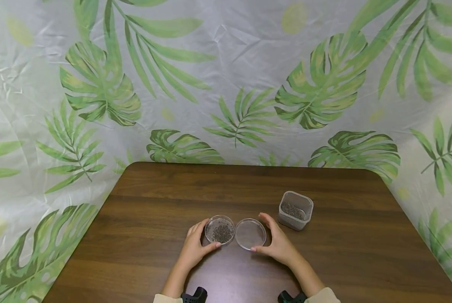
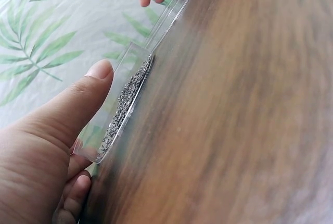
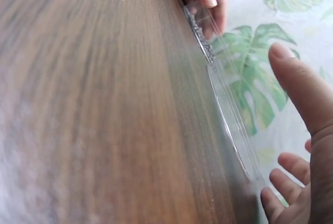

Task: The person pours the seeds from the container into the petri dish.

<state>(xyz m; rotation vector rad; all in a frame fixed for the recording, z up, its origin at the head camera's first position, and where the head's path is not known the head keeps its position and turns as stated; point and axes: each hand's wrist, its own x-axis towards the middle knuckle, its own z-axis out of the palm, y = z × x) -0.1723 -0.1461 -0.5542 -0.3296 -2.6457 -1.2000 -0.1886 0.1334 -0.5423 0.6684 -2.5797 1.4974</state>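
Observation:
Two round clear petri dish halves lie side by side on the table. The left one, a petri dish (image 1: 220,230), holds dark grey granules (image 2: 124,104). My left hand (image 1: 196,244) grips this dish by its rim, with the thumb at the near side and the fingers at the far left. To its right lies a clear petri dish lid (image 1: 250,234) with nothing in it. Around that lid my right hand (image 1: 279,244) is spread, the thumb by its near edge. In the right wrist view, the thumb and fingers (image 3: 286,182) stand apart from the lid.
A square translucent plastic tub (image 1: 295,210) with dark granules in the bottom stands behind and right of my right hand. All of this is on a brown wooden table (image 1: 153,202). A leaf-patterned cloth (image 1: 244,63) hangs behind the table.

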